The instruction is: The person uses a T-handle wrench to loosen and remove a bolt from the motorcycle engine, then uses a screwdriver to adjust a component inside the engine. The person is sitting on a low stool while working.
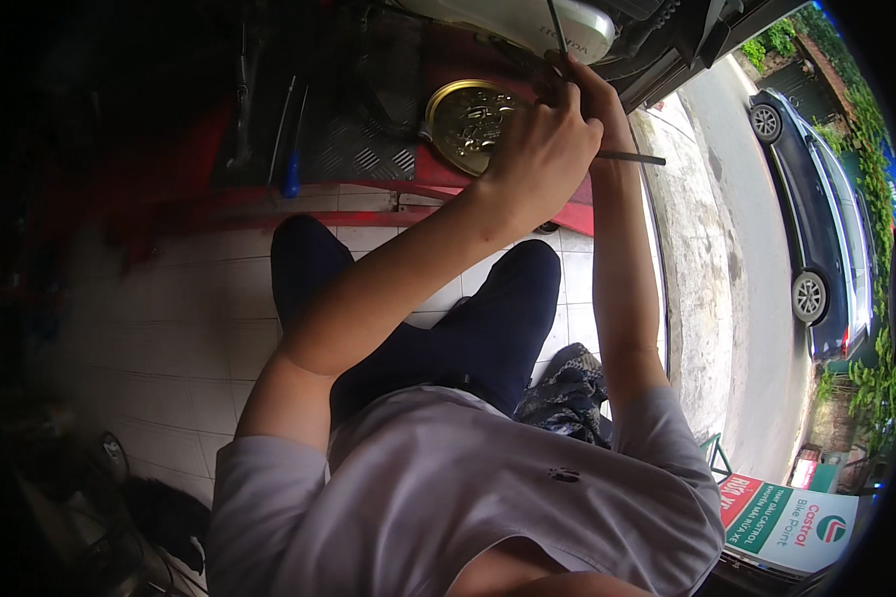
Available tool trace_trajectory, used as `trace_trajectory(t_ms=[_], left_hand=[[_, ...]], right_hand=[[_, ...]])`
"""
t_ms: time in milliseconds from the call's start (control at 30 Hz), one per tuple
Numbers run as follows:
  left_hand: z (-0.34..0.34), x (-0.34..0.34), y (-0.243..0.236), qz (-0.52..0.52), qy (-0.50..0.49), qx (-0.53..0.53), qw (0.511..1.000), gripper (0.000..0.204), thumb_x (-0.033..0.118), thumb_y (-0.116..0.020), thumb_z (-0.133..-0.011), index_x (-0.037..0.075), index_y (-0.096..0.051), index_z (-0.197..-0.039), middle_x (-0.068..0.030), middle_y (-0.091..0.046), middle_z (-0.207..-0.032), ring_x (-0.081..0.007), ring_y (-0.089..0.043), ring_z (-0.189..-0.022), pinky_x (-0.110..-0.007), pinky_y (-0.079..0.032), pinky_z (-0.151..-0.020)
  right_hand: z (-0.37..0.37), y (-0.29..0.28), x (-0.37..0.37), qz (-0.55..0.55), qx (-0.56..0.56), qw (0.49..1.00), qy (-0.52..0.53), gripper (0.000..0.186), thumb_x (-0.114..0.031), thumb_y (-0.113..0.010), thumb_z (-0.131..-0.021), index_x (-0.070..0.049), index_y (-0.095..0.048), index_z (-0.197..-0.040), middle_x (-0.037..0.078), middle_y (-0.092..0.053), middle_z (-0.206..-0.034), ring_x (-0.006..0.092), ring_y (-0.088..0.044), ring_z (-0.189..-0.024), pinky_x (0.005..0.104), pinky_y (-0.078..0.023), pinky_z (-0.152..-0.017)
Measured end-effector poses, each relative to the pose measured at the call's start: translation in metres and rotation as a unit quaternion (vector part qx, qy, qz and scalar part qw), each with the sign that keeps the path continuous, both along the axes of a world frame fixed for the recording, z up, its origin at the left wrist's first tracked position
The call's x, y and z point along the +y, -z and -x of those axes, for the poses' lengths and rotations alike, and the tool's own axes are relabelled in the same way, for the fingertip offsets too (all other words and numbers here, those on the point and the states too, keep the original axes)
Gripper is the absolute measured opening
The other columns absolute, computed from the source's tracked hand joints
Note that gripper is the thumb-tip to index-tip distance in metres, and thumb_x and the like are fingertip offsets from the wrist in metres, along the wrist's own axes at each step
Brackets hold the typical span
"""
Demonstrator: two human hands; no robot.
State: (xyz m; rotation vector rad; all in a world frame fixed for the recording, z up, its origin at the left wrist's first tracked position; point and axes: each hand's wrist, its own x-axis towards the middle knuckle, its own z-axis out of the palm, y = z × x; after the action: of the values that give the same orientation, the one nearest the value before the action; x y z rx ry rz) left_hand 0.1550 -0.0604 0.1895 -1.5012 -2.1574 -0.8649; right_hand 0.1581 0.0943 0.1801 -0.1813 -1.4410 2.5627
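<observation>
My left hand (540, 149) is closed, knuckles up, around a thin dark rod (637, 158) whose free end sticks out to the right across my right wrist. Just beyond it, my right hand (595, 98) is curled, its fingers mostly hidden behind the left. A second slim dark bar (559, 28) rises from the fingertips toward a pale rounded motorbike cover (567, 22). Whether both rods belong to one tool cannot be seen. Left of my hands lies a round gold-coloured tray (436, 104) holding small metal parts.
On the dark tread-plate surface (368, 157) lies a blue-handled screwdriver (291, 177) with other long thin tools. A red frame edge (368, 218) runs before my knees over white floor tiles (209, 328). Rightward are a road (742, 209), a parked dark car (806, 209) and a signboard (791, 522).
</observation>
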Motion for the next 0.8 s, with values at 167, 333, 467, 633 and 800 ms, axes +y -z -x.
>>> trace_trajectory(t_ms=[167,333,467,633,800], left_hand=[[-0.052,-0.035,0.066,0.051,0.175,-0.143,0.973,0.031,0.001,-0.061,-0.078,0.003,-0.061,-0.109,-0.0221,-0.052,-0.105,-0.0354,-0.065,-0.079,-0.043,-0.054,-0.073],[-0.086,-0.064,0.136,0.132,0.280,-0.329,0.892,0.037,0.014,-0.066,-0.081,0.010,-0.059,-0.117,-0.0130,-0.062,-0.096,-0.0327,-0.065,-0.082,-0.042,-0.053,-0.073],[-0.104,-0.076,0.154,0.147,0.298,-0.351,0.875,0.035,0.015,-0.068,-0.080,0.013,-0.061,-0.114,-0.0101,-0.067,-0.087,-0.0321,-0.066,-0.075,-0.042,-0.053,-0.070],[-0.091,-0.076,0.163,0.128,0.245,-0.279,0.919,0.036,0.013,-0.069,-0.077,0.013,-0.062,-0.113,-0.0083,-0.066,-0.084,-0.0280,-0.066,-0.072,-0.039,-0.053,-0.068],[-0.063,-0.076,0.151,0.047,0.186,-0.252,0.948,0.041,0.007,-0.068,-0.077,0.011,-0.062,-0.118,-0.0106,-0.060,-0.091,-0.0276,-0.061,-0.086,-0.037,-0.050,-0.077]], right_hand=[[-0.101,0.067,-0.038,-0.048,-0.102,0.993,0.033,0.027,-0.022,-0.051,-0.095,-0.002,-0.055,-0.113,0.002,-0.059,-0.092,0.0105,-0.056,-0.082,0.0255,-0.046,-0.074],[-0.189,0.165,-0.042,0.057,-0.177,0.982,0.027,0.018,-0.019,-0.051,-0.095,-0.004,-0.053,-0.106,0.001,-0.055,-0.087,0.0099,-0.052,-0.078,0.0213,-0.042,-0.063],[-0.210,0.165,-0.064,0.005,-0.282,0.956,0.075,0.020,-0.019,-0.055,-0.094,-0.004,-0.054,-0.108,0.000,-0.055,-0.088,0.0087,-0.052,-0.082,0.0248,-0.043,-0.070],[-0.195,0.155,-0.056,-0.242,-0.236,0.941,-0.030,0.023,-0.010,-0.062,-0.088,-0.003,-0.054,-0.107,0.001,-0.057,-0.091,0.0093,-0.055,-0.087,0.0284,-0.047,-0.074],[-0.170,0.165,-0.034,-0.259,-0.229,0.938,-0.019,0.017,-0.006,-0.059,-0.088,-0.002,-0.055,-0.104,0.002,-0.061,-0.089,0.0120,-0.058,-0.077,0.0268,-0.047,-0.064]])
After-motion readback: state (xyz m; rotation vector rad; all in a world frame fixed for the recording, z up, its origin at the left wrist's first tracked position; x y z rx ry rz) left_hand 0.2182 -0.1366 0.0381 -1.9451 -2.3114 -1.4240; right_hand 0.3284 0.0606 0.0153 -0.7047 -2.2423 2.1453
